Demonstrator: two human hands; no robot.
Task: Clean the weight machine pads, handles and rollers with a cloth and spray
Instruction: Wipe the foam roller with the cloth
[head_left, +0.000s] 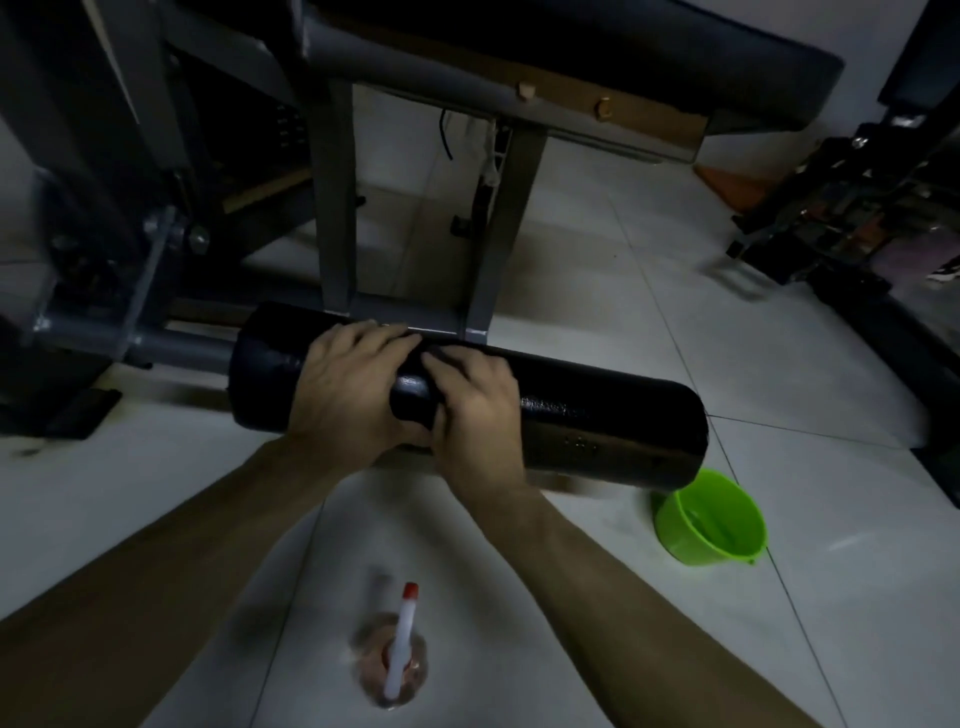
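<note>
While seemingly mid-wipe, grips long black padded roller (597, 415), low over the floor (623, 291), with left hand (348, 384) and right hand (478, 415) curled over its middle; cloth not discernible. Next likely needs shifting toward either end.

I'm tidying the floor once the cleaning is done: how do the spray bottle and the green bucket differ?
The spray bottle is clear with a white, red-tipped sprayer; the green bucket is opaque. The bottle is closed by its sprayer; the bucket is open-topped. The bottle stands between the forearms; the bucket sits near the black roller's right end. Both rest on the tiled floor, untouched; the left hand and right hand hold the roller.
</note>
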